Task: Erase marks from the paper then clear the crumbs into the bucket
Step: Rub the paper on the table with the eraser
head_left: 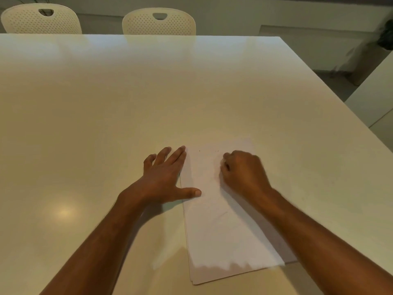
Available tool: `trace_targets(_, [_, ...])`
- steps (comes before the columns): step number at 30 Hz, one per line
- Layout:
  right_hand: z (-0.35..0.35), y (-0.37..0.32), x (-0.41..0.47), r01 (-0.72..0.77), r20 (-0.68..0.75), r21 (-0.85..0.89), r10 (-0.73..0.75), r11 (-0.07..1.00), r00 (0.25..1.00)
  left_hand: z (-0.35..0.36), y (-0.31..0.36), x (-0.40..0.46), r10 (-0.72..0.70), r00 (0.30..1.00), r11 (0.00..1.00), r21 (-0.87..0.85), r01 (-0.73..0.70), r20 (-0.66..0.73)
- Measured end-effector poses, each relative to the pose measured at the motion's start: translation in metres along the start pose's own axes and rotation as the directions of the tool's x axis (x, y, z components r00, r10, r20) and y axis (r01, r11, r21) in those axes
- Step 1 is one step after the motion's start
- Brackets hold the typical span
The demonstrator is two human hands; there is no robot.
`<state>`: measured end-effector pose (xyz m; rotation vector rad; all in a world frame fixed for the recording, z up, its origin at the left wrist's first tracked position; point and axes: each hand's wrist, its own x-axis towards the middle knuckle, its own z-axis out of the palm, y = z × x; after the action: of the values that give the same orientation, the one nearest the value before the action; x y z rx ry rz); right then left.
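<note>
Paper (214, 226) lies on the tabletop (106, 107) directly in front of the person, its long axis running away from the body toward the far edge, tilted slightly off square. A few tiny dark marks (208, 150) sit near its far end, just beyond and between the two hands. The sheet looks like more than one layer at its near corner, though that is hard to confirm.

The right hand (242, 171) rests on the upper part of the sheet, curled into a loose fist with the fingertips tucked under; whatever it pinches, presumably an eraser, is hidden, so I cannot tell for sure. The left hand (163, 177) is spread flat across the paper's left edge, thumb lying on the sheet and fingers mostly on the tabletop beside it, pinning it.

The marks lie just ahead of the right hand's knuckles, so that hand is the nearer one; a short push forward along the paper's length should reach them. No bucket shows anywhere. Two pale chairs (158, 22) stand at the far side.
</note>
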<state>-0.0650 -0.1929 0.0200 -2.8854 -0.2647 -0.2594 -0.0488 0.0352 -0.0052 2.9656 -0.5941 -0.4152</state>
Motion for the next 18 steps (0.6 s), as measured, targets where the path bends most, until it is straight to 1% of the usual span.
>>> trace_targets(2, [0.003,-0.029,-0.023,0.153,0.076,0.103,-0.161,0.983,0.984,0.0,0.0,0.0,-0.005,1.0,1.0,0.003,0.005,0.003])
trace_targets(3, [0.005,-0.032,-0.029,0.192,0.091,0.14,-0.205,0.971,0.974,0.0,0.0,0.0,-0.006,1.0,1.0,0.005,0.006,0.005])
trace_targets(4, [0.004,-0.027,-0.027,0.173,0.099,0.128,-0.186,0.977,0.978,0.0,0.0,0.0,-0.005,1.0,1.0,0.005,0.005,0.007])
trace_targets(5, [0.003,-0.016,-0.017,0.103,0.083,0.079,-0.11,0.991,0.99,0.0,0.0,0.0,-0.002,1.0,1.0,0.001,0.002,0.011])
trace_targets(6, [0.002,0.0,-0.005,0.001,0.041,0.033,-0.002,0.999,0.999,-0.001,0.0,0.0,0.001,1.0,1.0,-0.004,-0.001,0.011])
trace_targets(7, [-0.001,0.012,0.003,-0.084,0.013,0.003,0.084,0.996,0.996,-0.001,0.0,-0.001,0.004,1.0,1.0,-0.007,-0.004,0.007])
trace_targets(8, [-0.001,0.014,0.005,-0.11,-0.001,-0.016,0.11,0.994,0.994,-0.001,0.0,-0.001,0.005,1.0,1.0,-0.011,-0.005,0.001])
trace_targets(9, [-0.002,0.006,0.003,-0.074,-0.003,-0.005,0.074,0.997,0.997,-0.001,0.0,-0.001,0.005,1.0,1.0,-0.013,-0.005,-0.001])
trace_targets(11, [0.0,-0.027,-0.013,0.12,0.092,0.099,-0.129,0.988,0.987,-0.001,0.0,0.0,0.0,1.0,1.0,-0.018,0.0,0.006])
trace_targets(12, [0.004,-0.036,-0.02,0.182,0.134,0.158,-0.204,0.97,0.97,0.0,-0.001,0.0,-0.002,1.0,1.0,-0.019,0.002,0.008])
trace_targets(13, [0.005,-0.037,-0.02,0.201,0.149,0.18,-0.229,0.963,0.962,0.0,-0.001,0.0,-0.002,1.0,1.0,-0.022,0.002,0.007])
trace_targets(14, [0.006,-0.03,-0.012,0.169,0.122,0.161,-0.189,0.973,0.974,0.0,-0.001,0.0,0.001,1.0,1.0,-0.024,-0.001,0.004])
trace_targets(16, [0.008,-0.007,0.005,0.039,0.035,0.12,-0.043,0.992,0.998,-0.001,-0.001,-0.002,0.015,1.0,1.0,-0.026,-0.015,0.004])
trace_targets(18, [0.012,0.004,0.008,-0.007,-0.004,0.13,0.007,0.991,1.0,-0.005,-0.004,-0.004,0.04,0.998,0.998,-0.044,-0.038,0.045])
